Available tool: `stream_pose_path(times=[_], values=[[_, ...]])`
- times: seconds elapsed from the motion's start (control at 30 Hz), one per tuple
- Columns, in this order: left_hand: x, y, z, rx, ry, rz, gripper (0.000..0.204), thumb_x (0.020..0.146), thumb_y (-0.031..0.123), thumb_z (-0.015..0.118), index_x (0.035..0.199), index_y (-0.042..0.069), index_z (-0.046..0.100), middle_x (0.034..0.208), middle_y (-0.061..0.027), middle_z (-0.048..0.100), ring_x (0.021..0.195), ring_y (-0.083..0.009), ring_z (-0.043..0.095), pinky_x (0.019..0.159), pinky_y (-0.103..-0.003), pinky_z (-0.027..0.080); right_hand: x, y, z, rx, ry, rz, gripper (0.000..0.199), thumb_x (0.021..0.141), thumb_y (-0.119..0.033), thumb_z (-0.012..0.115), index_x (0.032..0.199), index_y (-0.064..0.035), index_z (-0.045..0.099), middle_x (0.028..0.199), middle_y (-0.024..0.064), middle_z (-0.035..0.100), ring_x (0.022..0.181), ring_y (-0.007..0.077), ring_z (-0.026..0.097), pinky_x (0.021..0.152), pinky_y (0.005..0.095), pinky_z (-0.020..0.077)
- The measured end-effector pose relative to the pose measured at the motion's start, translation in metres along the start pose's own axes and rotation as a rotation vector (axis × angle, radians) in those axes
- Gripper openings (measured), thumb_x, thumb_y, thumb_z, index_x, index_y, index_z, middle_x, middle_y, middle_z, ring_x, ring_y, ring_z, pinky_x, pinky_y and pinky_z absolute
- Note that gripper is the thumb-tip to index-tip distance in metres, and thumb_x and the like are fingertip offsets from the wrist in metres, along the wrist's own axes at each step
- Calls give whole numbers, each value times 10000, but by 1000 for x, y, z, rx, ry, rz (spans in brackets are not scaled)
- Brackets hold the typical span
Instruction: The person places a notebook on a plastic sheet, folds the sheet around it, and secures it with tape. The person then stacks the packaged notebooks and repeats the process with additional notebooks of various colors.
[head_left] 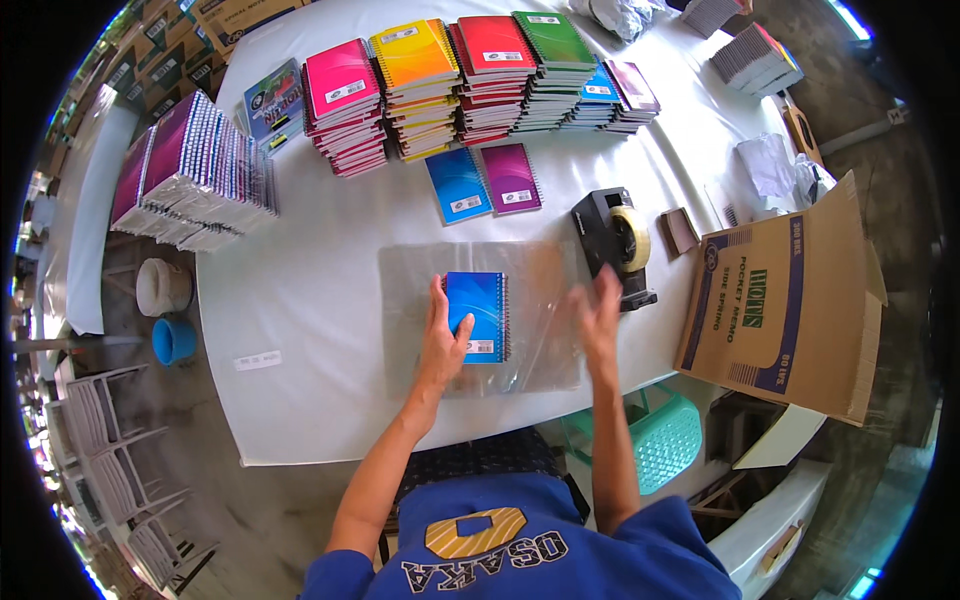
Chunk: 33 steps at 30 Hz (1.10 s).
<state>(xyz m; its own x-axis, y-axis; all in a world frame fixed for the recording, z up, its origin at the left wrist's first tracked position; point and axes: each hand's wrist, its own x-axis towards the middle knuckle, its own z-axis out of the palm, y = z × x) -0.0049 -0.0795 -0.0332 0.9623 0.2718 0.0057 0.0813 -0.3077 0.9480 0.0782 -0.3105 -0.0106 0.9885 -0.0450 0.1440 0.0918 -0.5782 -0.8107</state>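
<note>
A blue notebook point(484, 306) was held by the left hand point(440, 345) over plastic point(411, 290), while the grip of the blurred right hand point(598, 318), near the dispenser point(596, 226), could not be told.

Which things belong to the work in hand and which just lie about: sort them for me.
Likely in the work:
blue notebook, held by the left hand
clear plastic beneath it
tape dispenser, near the right hand
stacked notebooks

Probably just lying about:
blue cup
white bucket
green basket
white strip
</note>
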Motion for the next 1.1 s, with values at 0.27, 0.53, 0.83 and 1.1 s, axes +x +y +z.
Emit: stream_pose_path(times=[0.27, 0.53, 0.83, 1.1], values=[[1, -2, 4, -47, -4, 21, 746, 925, 159, 566, 1499, -25, 126, 1548, -230, 214, 1430, -356, 239, 1154, -392, 233, -67, -43, 34, 253, -45, 442, 974, 810, -296, 775, 1467, 14, 126, 1361, 316, 400, 1219, 391, 483, 1018, 456, 405], [0, 6, 0, -104, -11, -48, 766, 913, 168, 581, 1507, -1, 127, 1542, -207, 246, 1428, -330, 254, 1154, -383, 236, -61, -34, 41, 193, 141, 459, 871, 824, -201, 724, 1463, -24, 159, 1300, 263, 464, 1146, 319, 546, 936, 429, 468], [-1, 4, -3, -40, -4, -71, 746, 941, 250, 571, 1505, 5, 149, 1559, -210, 194, 1455, -342, 164, 1174, -393, 172, -89, -61, 19, -63, -9, 286, 237, 805, 16, 634, 1042, 12, 614, 928, 139, 605, 728, 232, 638, 644, 332, 517], [2, 2, -3, -279, -49, -129, 845, 918, 307, 641, 1515, 11, 122, 1566, -178, 195, 1441, -255, 204, 1156, -345, 203, -127, -106, 75, -292, -132, -270, 246, 788, 10, 642, 1034, 12, 627, 926, 167, 564, 795, 331, 609, 640, 405, 511]])
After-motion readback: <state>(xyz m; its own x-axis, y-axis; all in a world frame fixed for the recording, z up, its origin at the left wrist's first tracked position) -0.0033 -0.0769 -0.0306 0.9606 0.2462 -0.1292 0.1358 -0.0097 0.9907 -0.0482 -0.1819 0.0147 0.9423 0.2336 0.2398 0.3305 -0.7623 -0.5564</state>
